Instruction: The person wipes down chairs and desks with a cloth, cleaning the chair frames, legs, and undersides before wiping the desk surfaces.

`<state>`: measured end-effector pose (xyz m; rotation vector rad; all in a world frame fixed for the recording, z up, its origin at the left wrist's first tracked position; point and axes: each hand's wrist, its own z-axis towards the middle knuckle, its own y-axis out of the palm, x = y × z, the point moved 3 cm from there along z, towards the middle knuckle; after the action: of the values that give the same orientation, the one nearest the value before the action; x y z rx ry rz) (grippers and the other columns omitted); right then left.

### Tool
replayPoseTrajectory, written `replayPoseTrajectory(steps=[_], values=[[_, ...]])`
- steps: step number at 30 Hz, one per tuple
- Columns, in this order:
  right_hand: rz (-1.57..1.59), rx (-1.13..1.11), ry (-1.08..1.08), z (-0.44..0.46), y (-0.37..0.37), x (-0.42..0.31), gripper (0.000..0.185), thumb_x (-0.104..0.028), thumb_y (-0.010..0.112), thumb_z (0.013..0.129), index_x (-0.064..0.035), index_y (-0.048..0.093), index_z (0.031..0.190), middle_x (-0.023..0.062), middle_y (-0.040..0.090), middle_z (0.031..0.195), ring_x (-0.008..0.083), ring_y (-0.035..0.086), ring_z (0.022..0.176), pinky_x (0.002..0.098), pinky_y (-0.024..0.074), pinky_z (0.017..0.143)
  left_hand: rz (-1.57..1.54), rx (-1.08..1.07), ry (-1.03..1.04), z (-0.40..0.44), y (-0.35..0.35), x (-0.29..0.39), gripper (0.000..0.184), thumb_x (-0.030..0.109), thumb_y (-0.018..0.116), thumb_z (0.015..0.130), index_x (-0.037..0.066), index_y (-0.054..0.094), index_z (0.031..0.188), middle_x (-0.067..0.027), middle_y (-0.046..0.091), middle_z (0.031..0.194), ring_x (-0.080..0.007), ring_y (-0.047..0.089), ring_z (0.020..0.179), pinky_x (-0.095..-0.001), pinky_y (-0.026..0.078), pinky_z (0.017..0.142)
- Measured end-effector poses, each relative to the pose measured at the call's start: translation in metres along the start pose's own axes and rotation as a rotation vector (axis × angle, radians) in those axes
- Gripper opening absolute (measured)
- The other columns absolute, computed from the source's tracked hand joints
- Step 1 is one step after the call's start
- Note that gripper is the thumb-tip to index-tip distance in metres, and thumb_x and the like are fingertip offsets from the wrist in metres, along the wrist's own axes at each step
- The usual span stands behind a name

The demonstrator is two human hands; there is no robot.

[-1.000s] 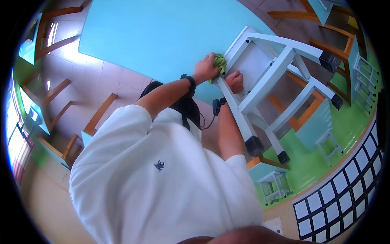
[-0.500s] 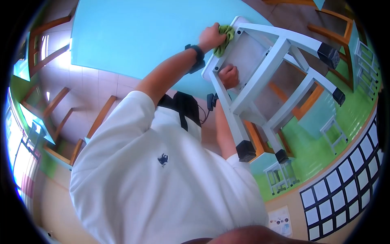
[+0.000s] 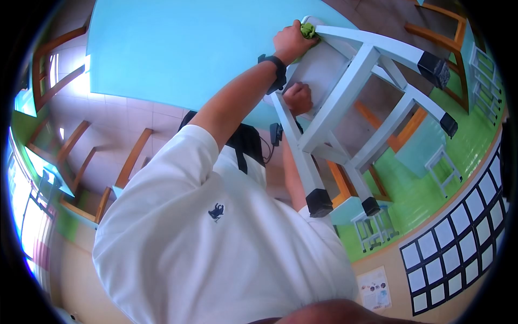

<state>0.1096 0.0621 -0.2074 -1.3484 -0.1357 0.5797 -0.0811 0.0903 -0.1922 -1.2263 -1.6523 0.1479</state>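
A pale grey stool with black-capped feet is tipped over at the light-blue tabletop's edge, its underside and legs facing me. My left hand, with a dark watch on the wrist, is closed on a green cloth. It presses the cloth to the rim of the stool's seat. My right hand is closed in a fist between the stool's legs, against its frame near the seat. Part of my right forearm passes behind a leg. What lies within the right fingers is hidden.
The light-blue table spreads out before me. Wooden-framed furniture stands at the left. More desks and small stools stand at the right, over green flooring. A black-framed grid of white panels hangs at the lower right.
My left hand has slid up along the seat's rim with the cloth, which is now more bunched and covered by the fingers. The stool and right hand have shifted slightly left in view.
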Motion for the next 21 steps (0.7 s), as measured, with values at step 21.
replayPoseTrajectory(steps=[21], values=[[-0.092, -0.157, 0.046, -0.003, 0.012, 0.016, 0.027, -0.026, 0.045, 0.082, -0.0061, 0.056, 0.067, 0.0129, 0.063, 0.072, 0.0387, 0.06, 0.062, 0.0514, 0.0444, 0.056, 0.049, -0.347, 0.069, -0.054, -0.019, -0.041, 0.052, 0.04, 0.07, 0.075, 0.012, 0.056, 0.117, -0.016, 0.064, 0.108, -0.0349, 0.062, 0.1, -0.0418, 0.051, 0.083]])
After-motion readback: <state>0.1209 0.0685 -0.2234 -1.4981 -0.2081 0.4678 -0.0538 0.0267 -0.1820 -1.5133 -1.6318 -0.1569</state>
